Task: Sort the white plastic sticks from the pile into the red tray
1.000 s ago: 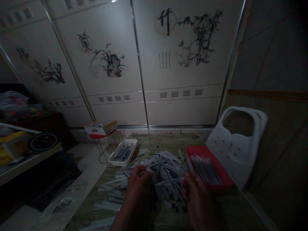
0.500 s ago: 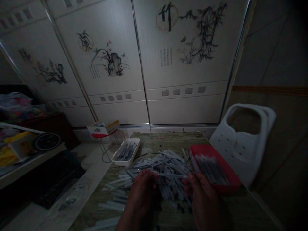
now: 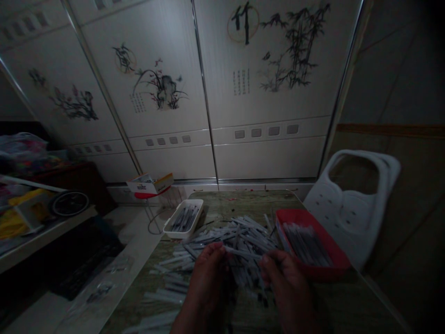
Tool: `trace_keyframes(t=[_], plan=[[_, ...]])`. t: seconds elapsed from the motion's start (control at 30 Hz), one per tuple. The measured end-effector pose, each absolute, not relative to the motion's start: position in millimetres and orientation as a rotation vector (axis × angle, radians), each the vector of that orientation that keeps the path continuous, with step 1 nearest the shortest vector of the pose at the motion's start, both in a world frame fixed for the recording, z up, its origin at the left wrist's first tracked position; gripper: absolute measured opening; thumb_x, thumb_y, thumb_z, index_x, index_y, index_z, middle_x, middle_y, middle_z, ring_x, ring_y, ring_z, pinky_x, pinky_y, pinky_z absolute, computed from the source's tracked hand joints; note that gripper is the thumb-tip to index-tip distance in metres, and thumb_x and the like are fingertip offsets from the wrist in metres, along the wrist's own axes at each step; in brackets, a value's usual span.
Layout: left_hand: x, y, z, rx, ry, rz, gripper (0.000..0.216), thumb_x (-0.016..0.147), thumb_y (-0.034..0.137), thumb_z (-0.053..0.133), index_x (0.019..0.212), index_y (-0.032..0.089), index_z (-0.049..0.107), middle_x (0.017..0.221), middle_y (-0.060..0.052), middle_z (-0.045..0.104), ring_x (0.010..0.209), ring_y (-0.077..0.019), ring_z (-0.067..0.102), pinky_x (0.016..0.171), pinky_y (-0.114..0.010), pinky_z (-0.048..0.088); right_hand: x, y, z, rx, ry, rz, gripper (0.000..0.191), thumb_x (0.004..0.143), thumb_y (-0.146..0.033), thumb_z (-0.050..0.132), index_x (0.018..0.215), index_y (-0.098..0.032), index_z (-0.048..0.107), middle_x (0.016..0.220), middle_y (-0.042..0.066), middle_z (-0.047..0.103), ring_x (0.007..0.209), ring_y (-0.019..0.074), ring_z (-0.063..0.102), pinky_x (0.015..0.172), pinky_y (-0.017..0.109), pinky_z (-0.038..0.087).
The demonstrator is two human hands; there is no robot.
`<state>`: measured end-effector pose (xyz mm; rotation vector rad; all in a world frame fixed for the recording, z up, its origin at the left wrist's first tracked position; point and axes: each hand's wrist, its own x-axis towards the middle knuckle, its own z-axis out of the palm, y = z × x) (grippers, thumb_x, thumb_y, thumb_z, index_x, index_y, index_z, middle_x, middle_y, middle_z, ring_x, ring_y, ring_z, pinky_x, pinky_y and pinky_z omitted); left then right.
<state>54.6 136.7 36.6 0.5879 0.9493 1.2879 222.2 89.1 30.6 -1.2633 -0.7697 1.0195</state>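
Note:
A slim, whitish see-through pen (image 3: 243, 253) lies almost level between my two hands, over the middle of the table. My left hand (image 3: 207, 271) pinches its left end between thumb and fingers. At the other end, the fingertips of my right hand (image 3: 287, 276) are closed on it. Under and beyond my hands spreads a loose pile of similar pens (image 3: 252, 228), some with dark ends. To the right of the pile, a red box (image 3: 295, 214) holds a bundle of pens. A white tray (image 3: 179, 235) with more dark-cored pens stands at the table's left edge.
The wood-patterned table (image 3: 250, 199) reaches toward white sliding doors (image 3: 267, 160). A white folding chair (image 3: 368, 208) leans at the right. On the left, a red stool (image 3: 146, 195) bears an open carton (image 3: 149, 187). The light is dim.
My right hand has shifted slightly left and my left hand slightly right, so they are closer together. The pen now slopes down a little toward the right.

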Motion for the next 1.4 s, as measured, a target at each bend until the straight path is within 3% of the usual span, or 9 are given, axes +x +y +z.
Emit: trace_keyframes(t=[0.17,0.37,0.6,1.17,1.4], plan=[[55.0,136.3,39.1,0.621,0.959,1.258,0.041,0.074,0.026,0.083,0.111,0.016,0.067,0.083,-0.005,0.074,0.070,-0.0149,0.067,0.063,-0.024,0.048,224.3,87.0,27.6,-1.276,-0.797,1.122,0.036,0.082,-0.056,0.069,0.094,-0.022,0.067,0.070,0.001,0.069,0.055,0.0155,0.057,0.049,0.025,0.043],[52.9,137.2,35.8,0.641,0.942,1.260,0.036,0.074,0.029,0.085,0.105,0.016,0.072,0.079,-0.004,0.073,0.066,-0.0137,0.064,0.059,-0.023,0.046,224.8,89.4,24.7,-1.254,-0.826,1.239,0.039,0.076,-0.053,0.075,0.095,-0.020,0.071,0.073,0.006,0.074,0.051,0.0166,0.060,0.043,0.025,0.041],[58.6,135.8,35.2,0.669,0.959,1.337,0.037,0.071,0.034,0.088,0.099,0.015,0.075,0.078,-0.004,0.073,0.068,-0.0138,0.064,0.064,-0.023,0.047,219.1,85.2,30.3,-1.231,-0.818,1.156,0.043,0.078,-0.058,0.073,0.095,-0.018,0.071,0.072,0.006,0.074,0.055,0.0173,0.063,0.048,0.026,0.048],[70.8,125.8,44.3,0.616,0.984,1.389,0.046,0.071,0.037,0.087,0.109,0.017,0.070,0.085,-0.004,0.074,0.072,-0.0150,0.065,0.068,-0.025,0.049,210.1,79.8,40.9,-1.243,-0.819,1.101,0.049,0.077,-0.065,0.073,0.091,-0.018,0.070,0.072,0.007,0.075,0.054,0.0181,0.064,0.051,0.028,0.050],[57.5,136.8,38.9,0.673,1.046,1.451,0.054,0.071,0.041,0.087,0.117,0.017,0.071,0.089,-0.005,0.075,0.073,-0.0152,0.066,0.069,-0.026,0.050,218.4,82.1,36.6,-1.184,-0.786,1.229,0.064,0.087,-0.072,0.055,0.118,-0.019,0.070,0.088,0.010,0.078,0.069,0.0236,0.069,0.059,0.033,0.052]])
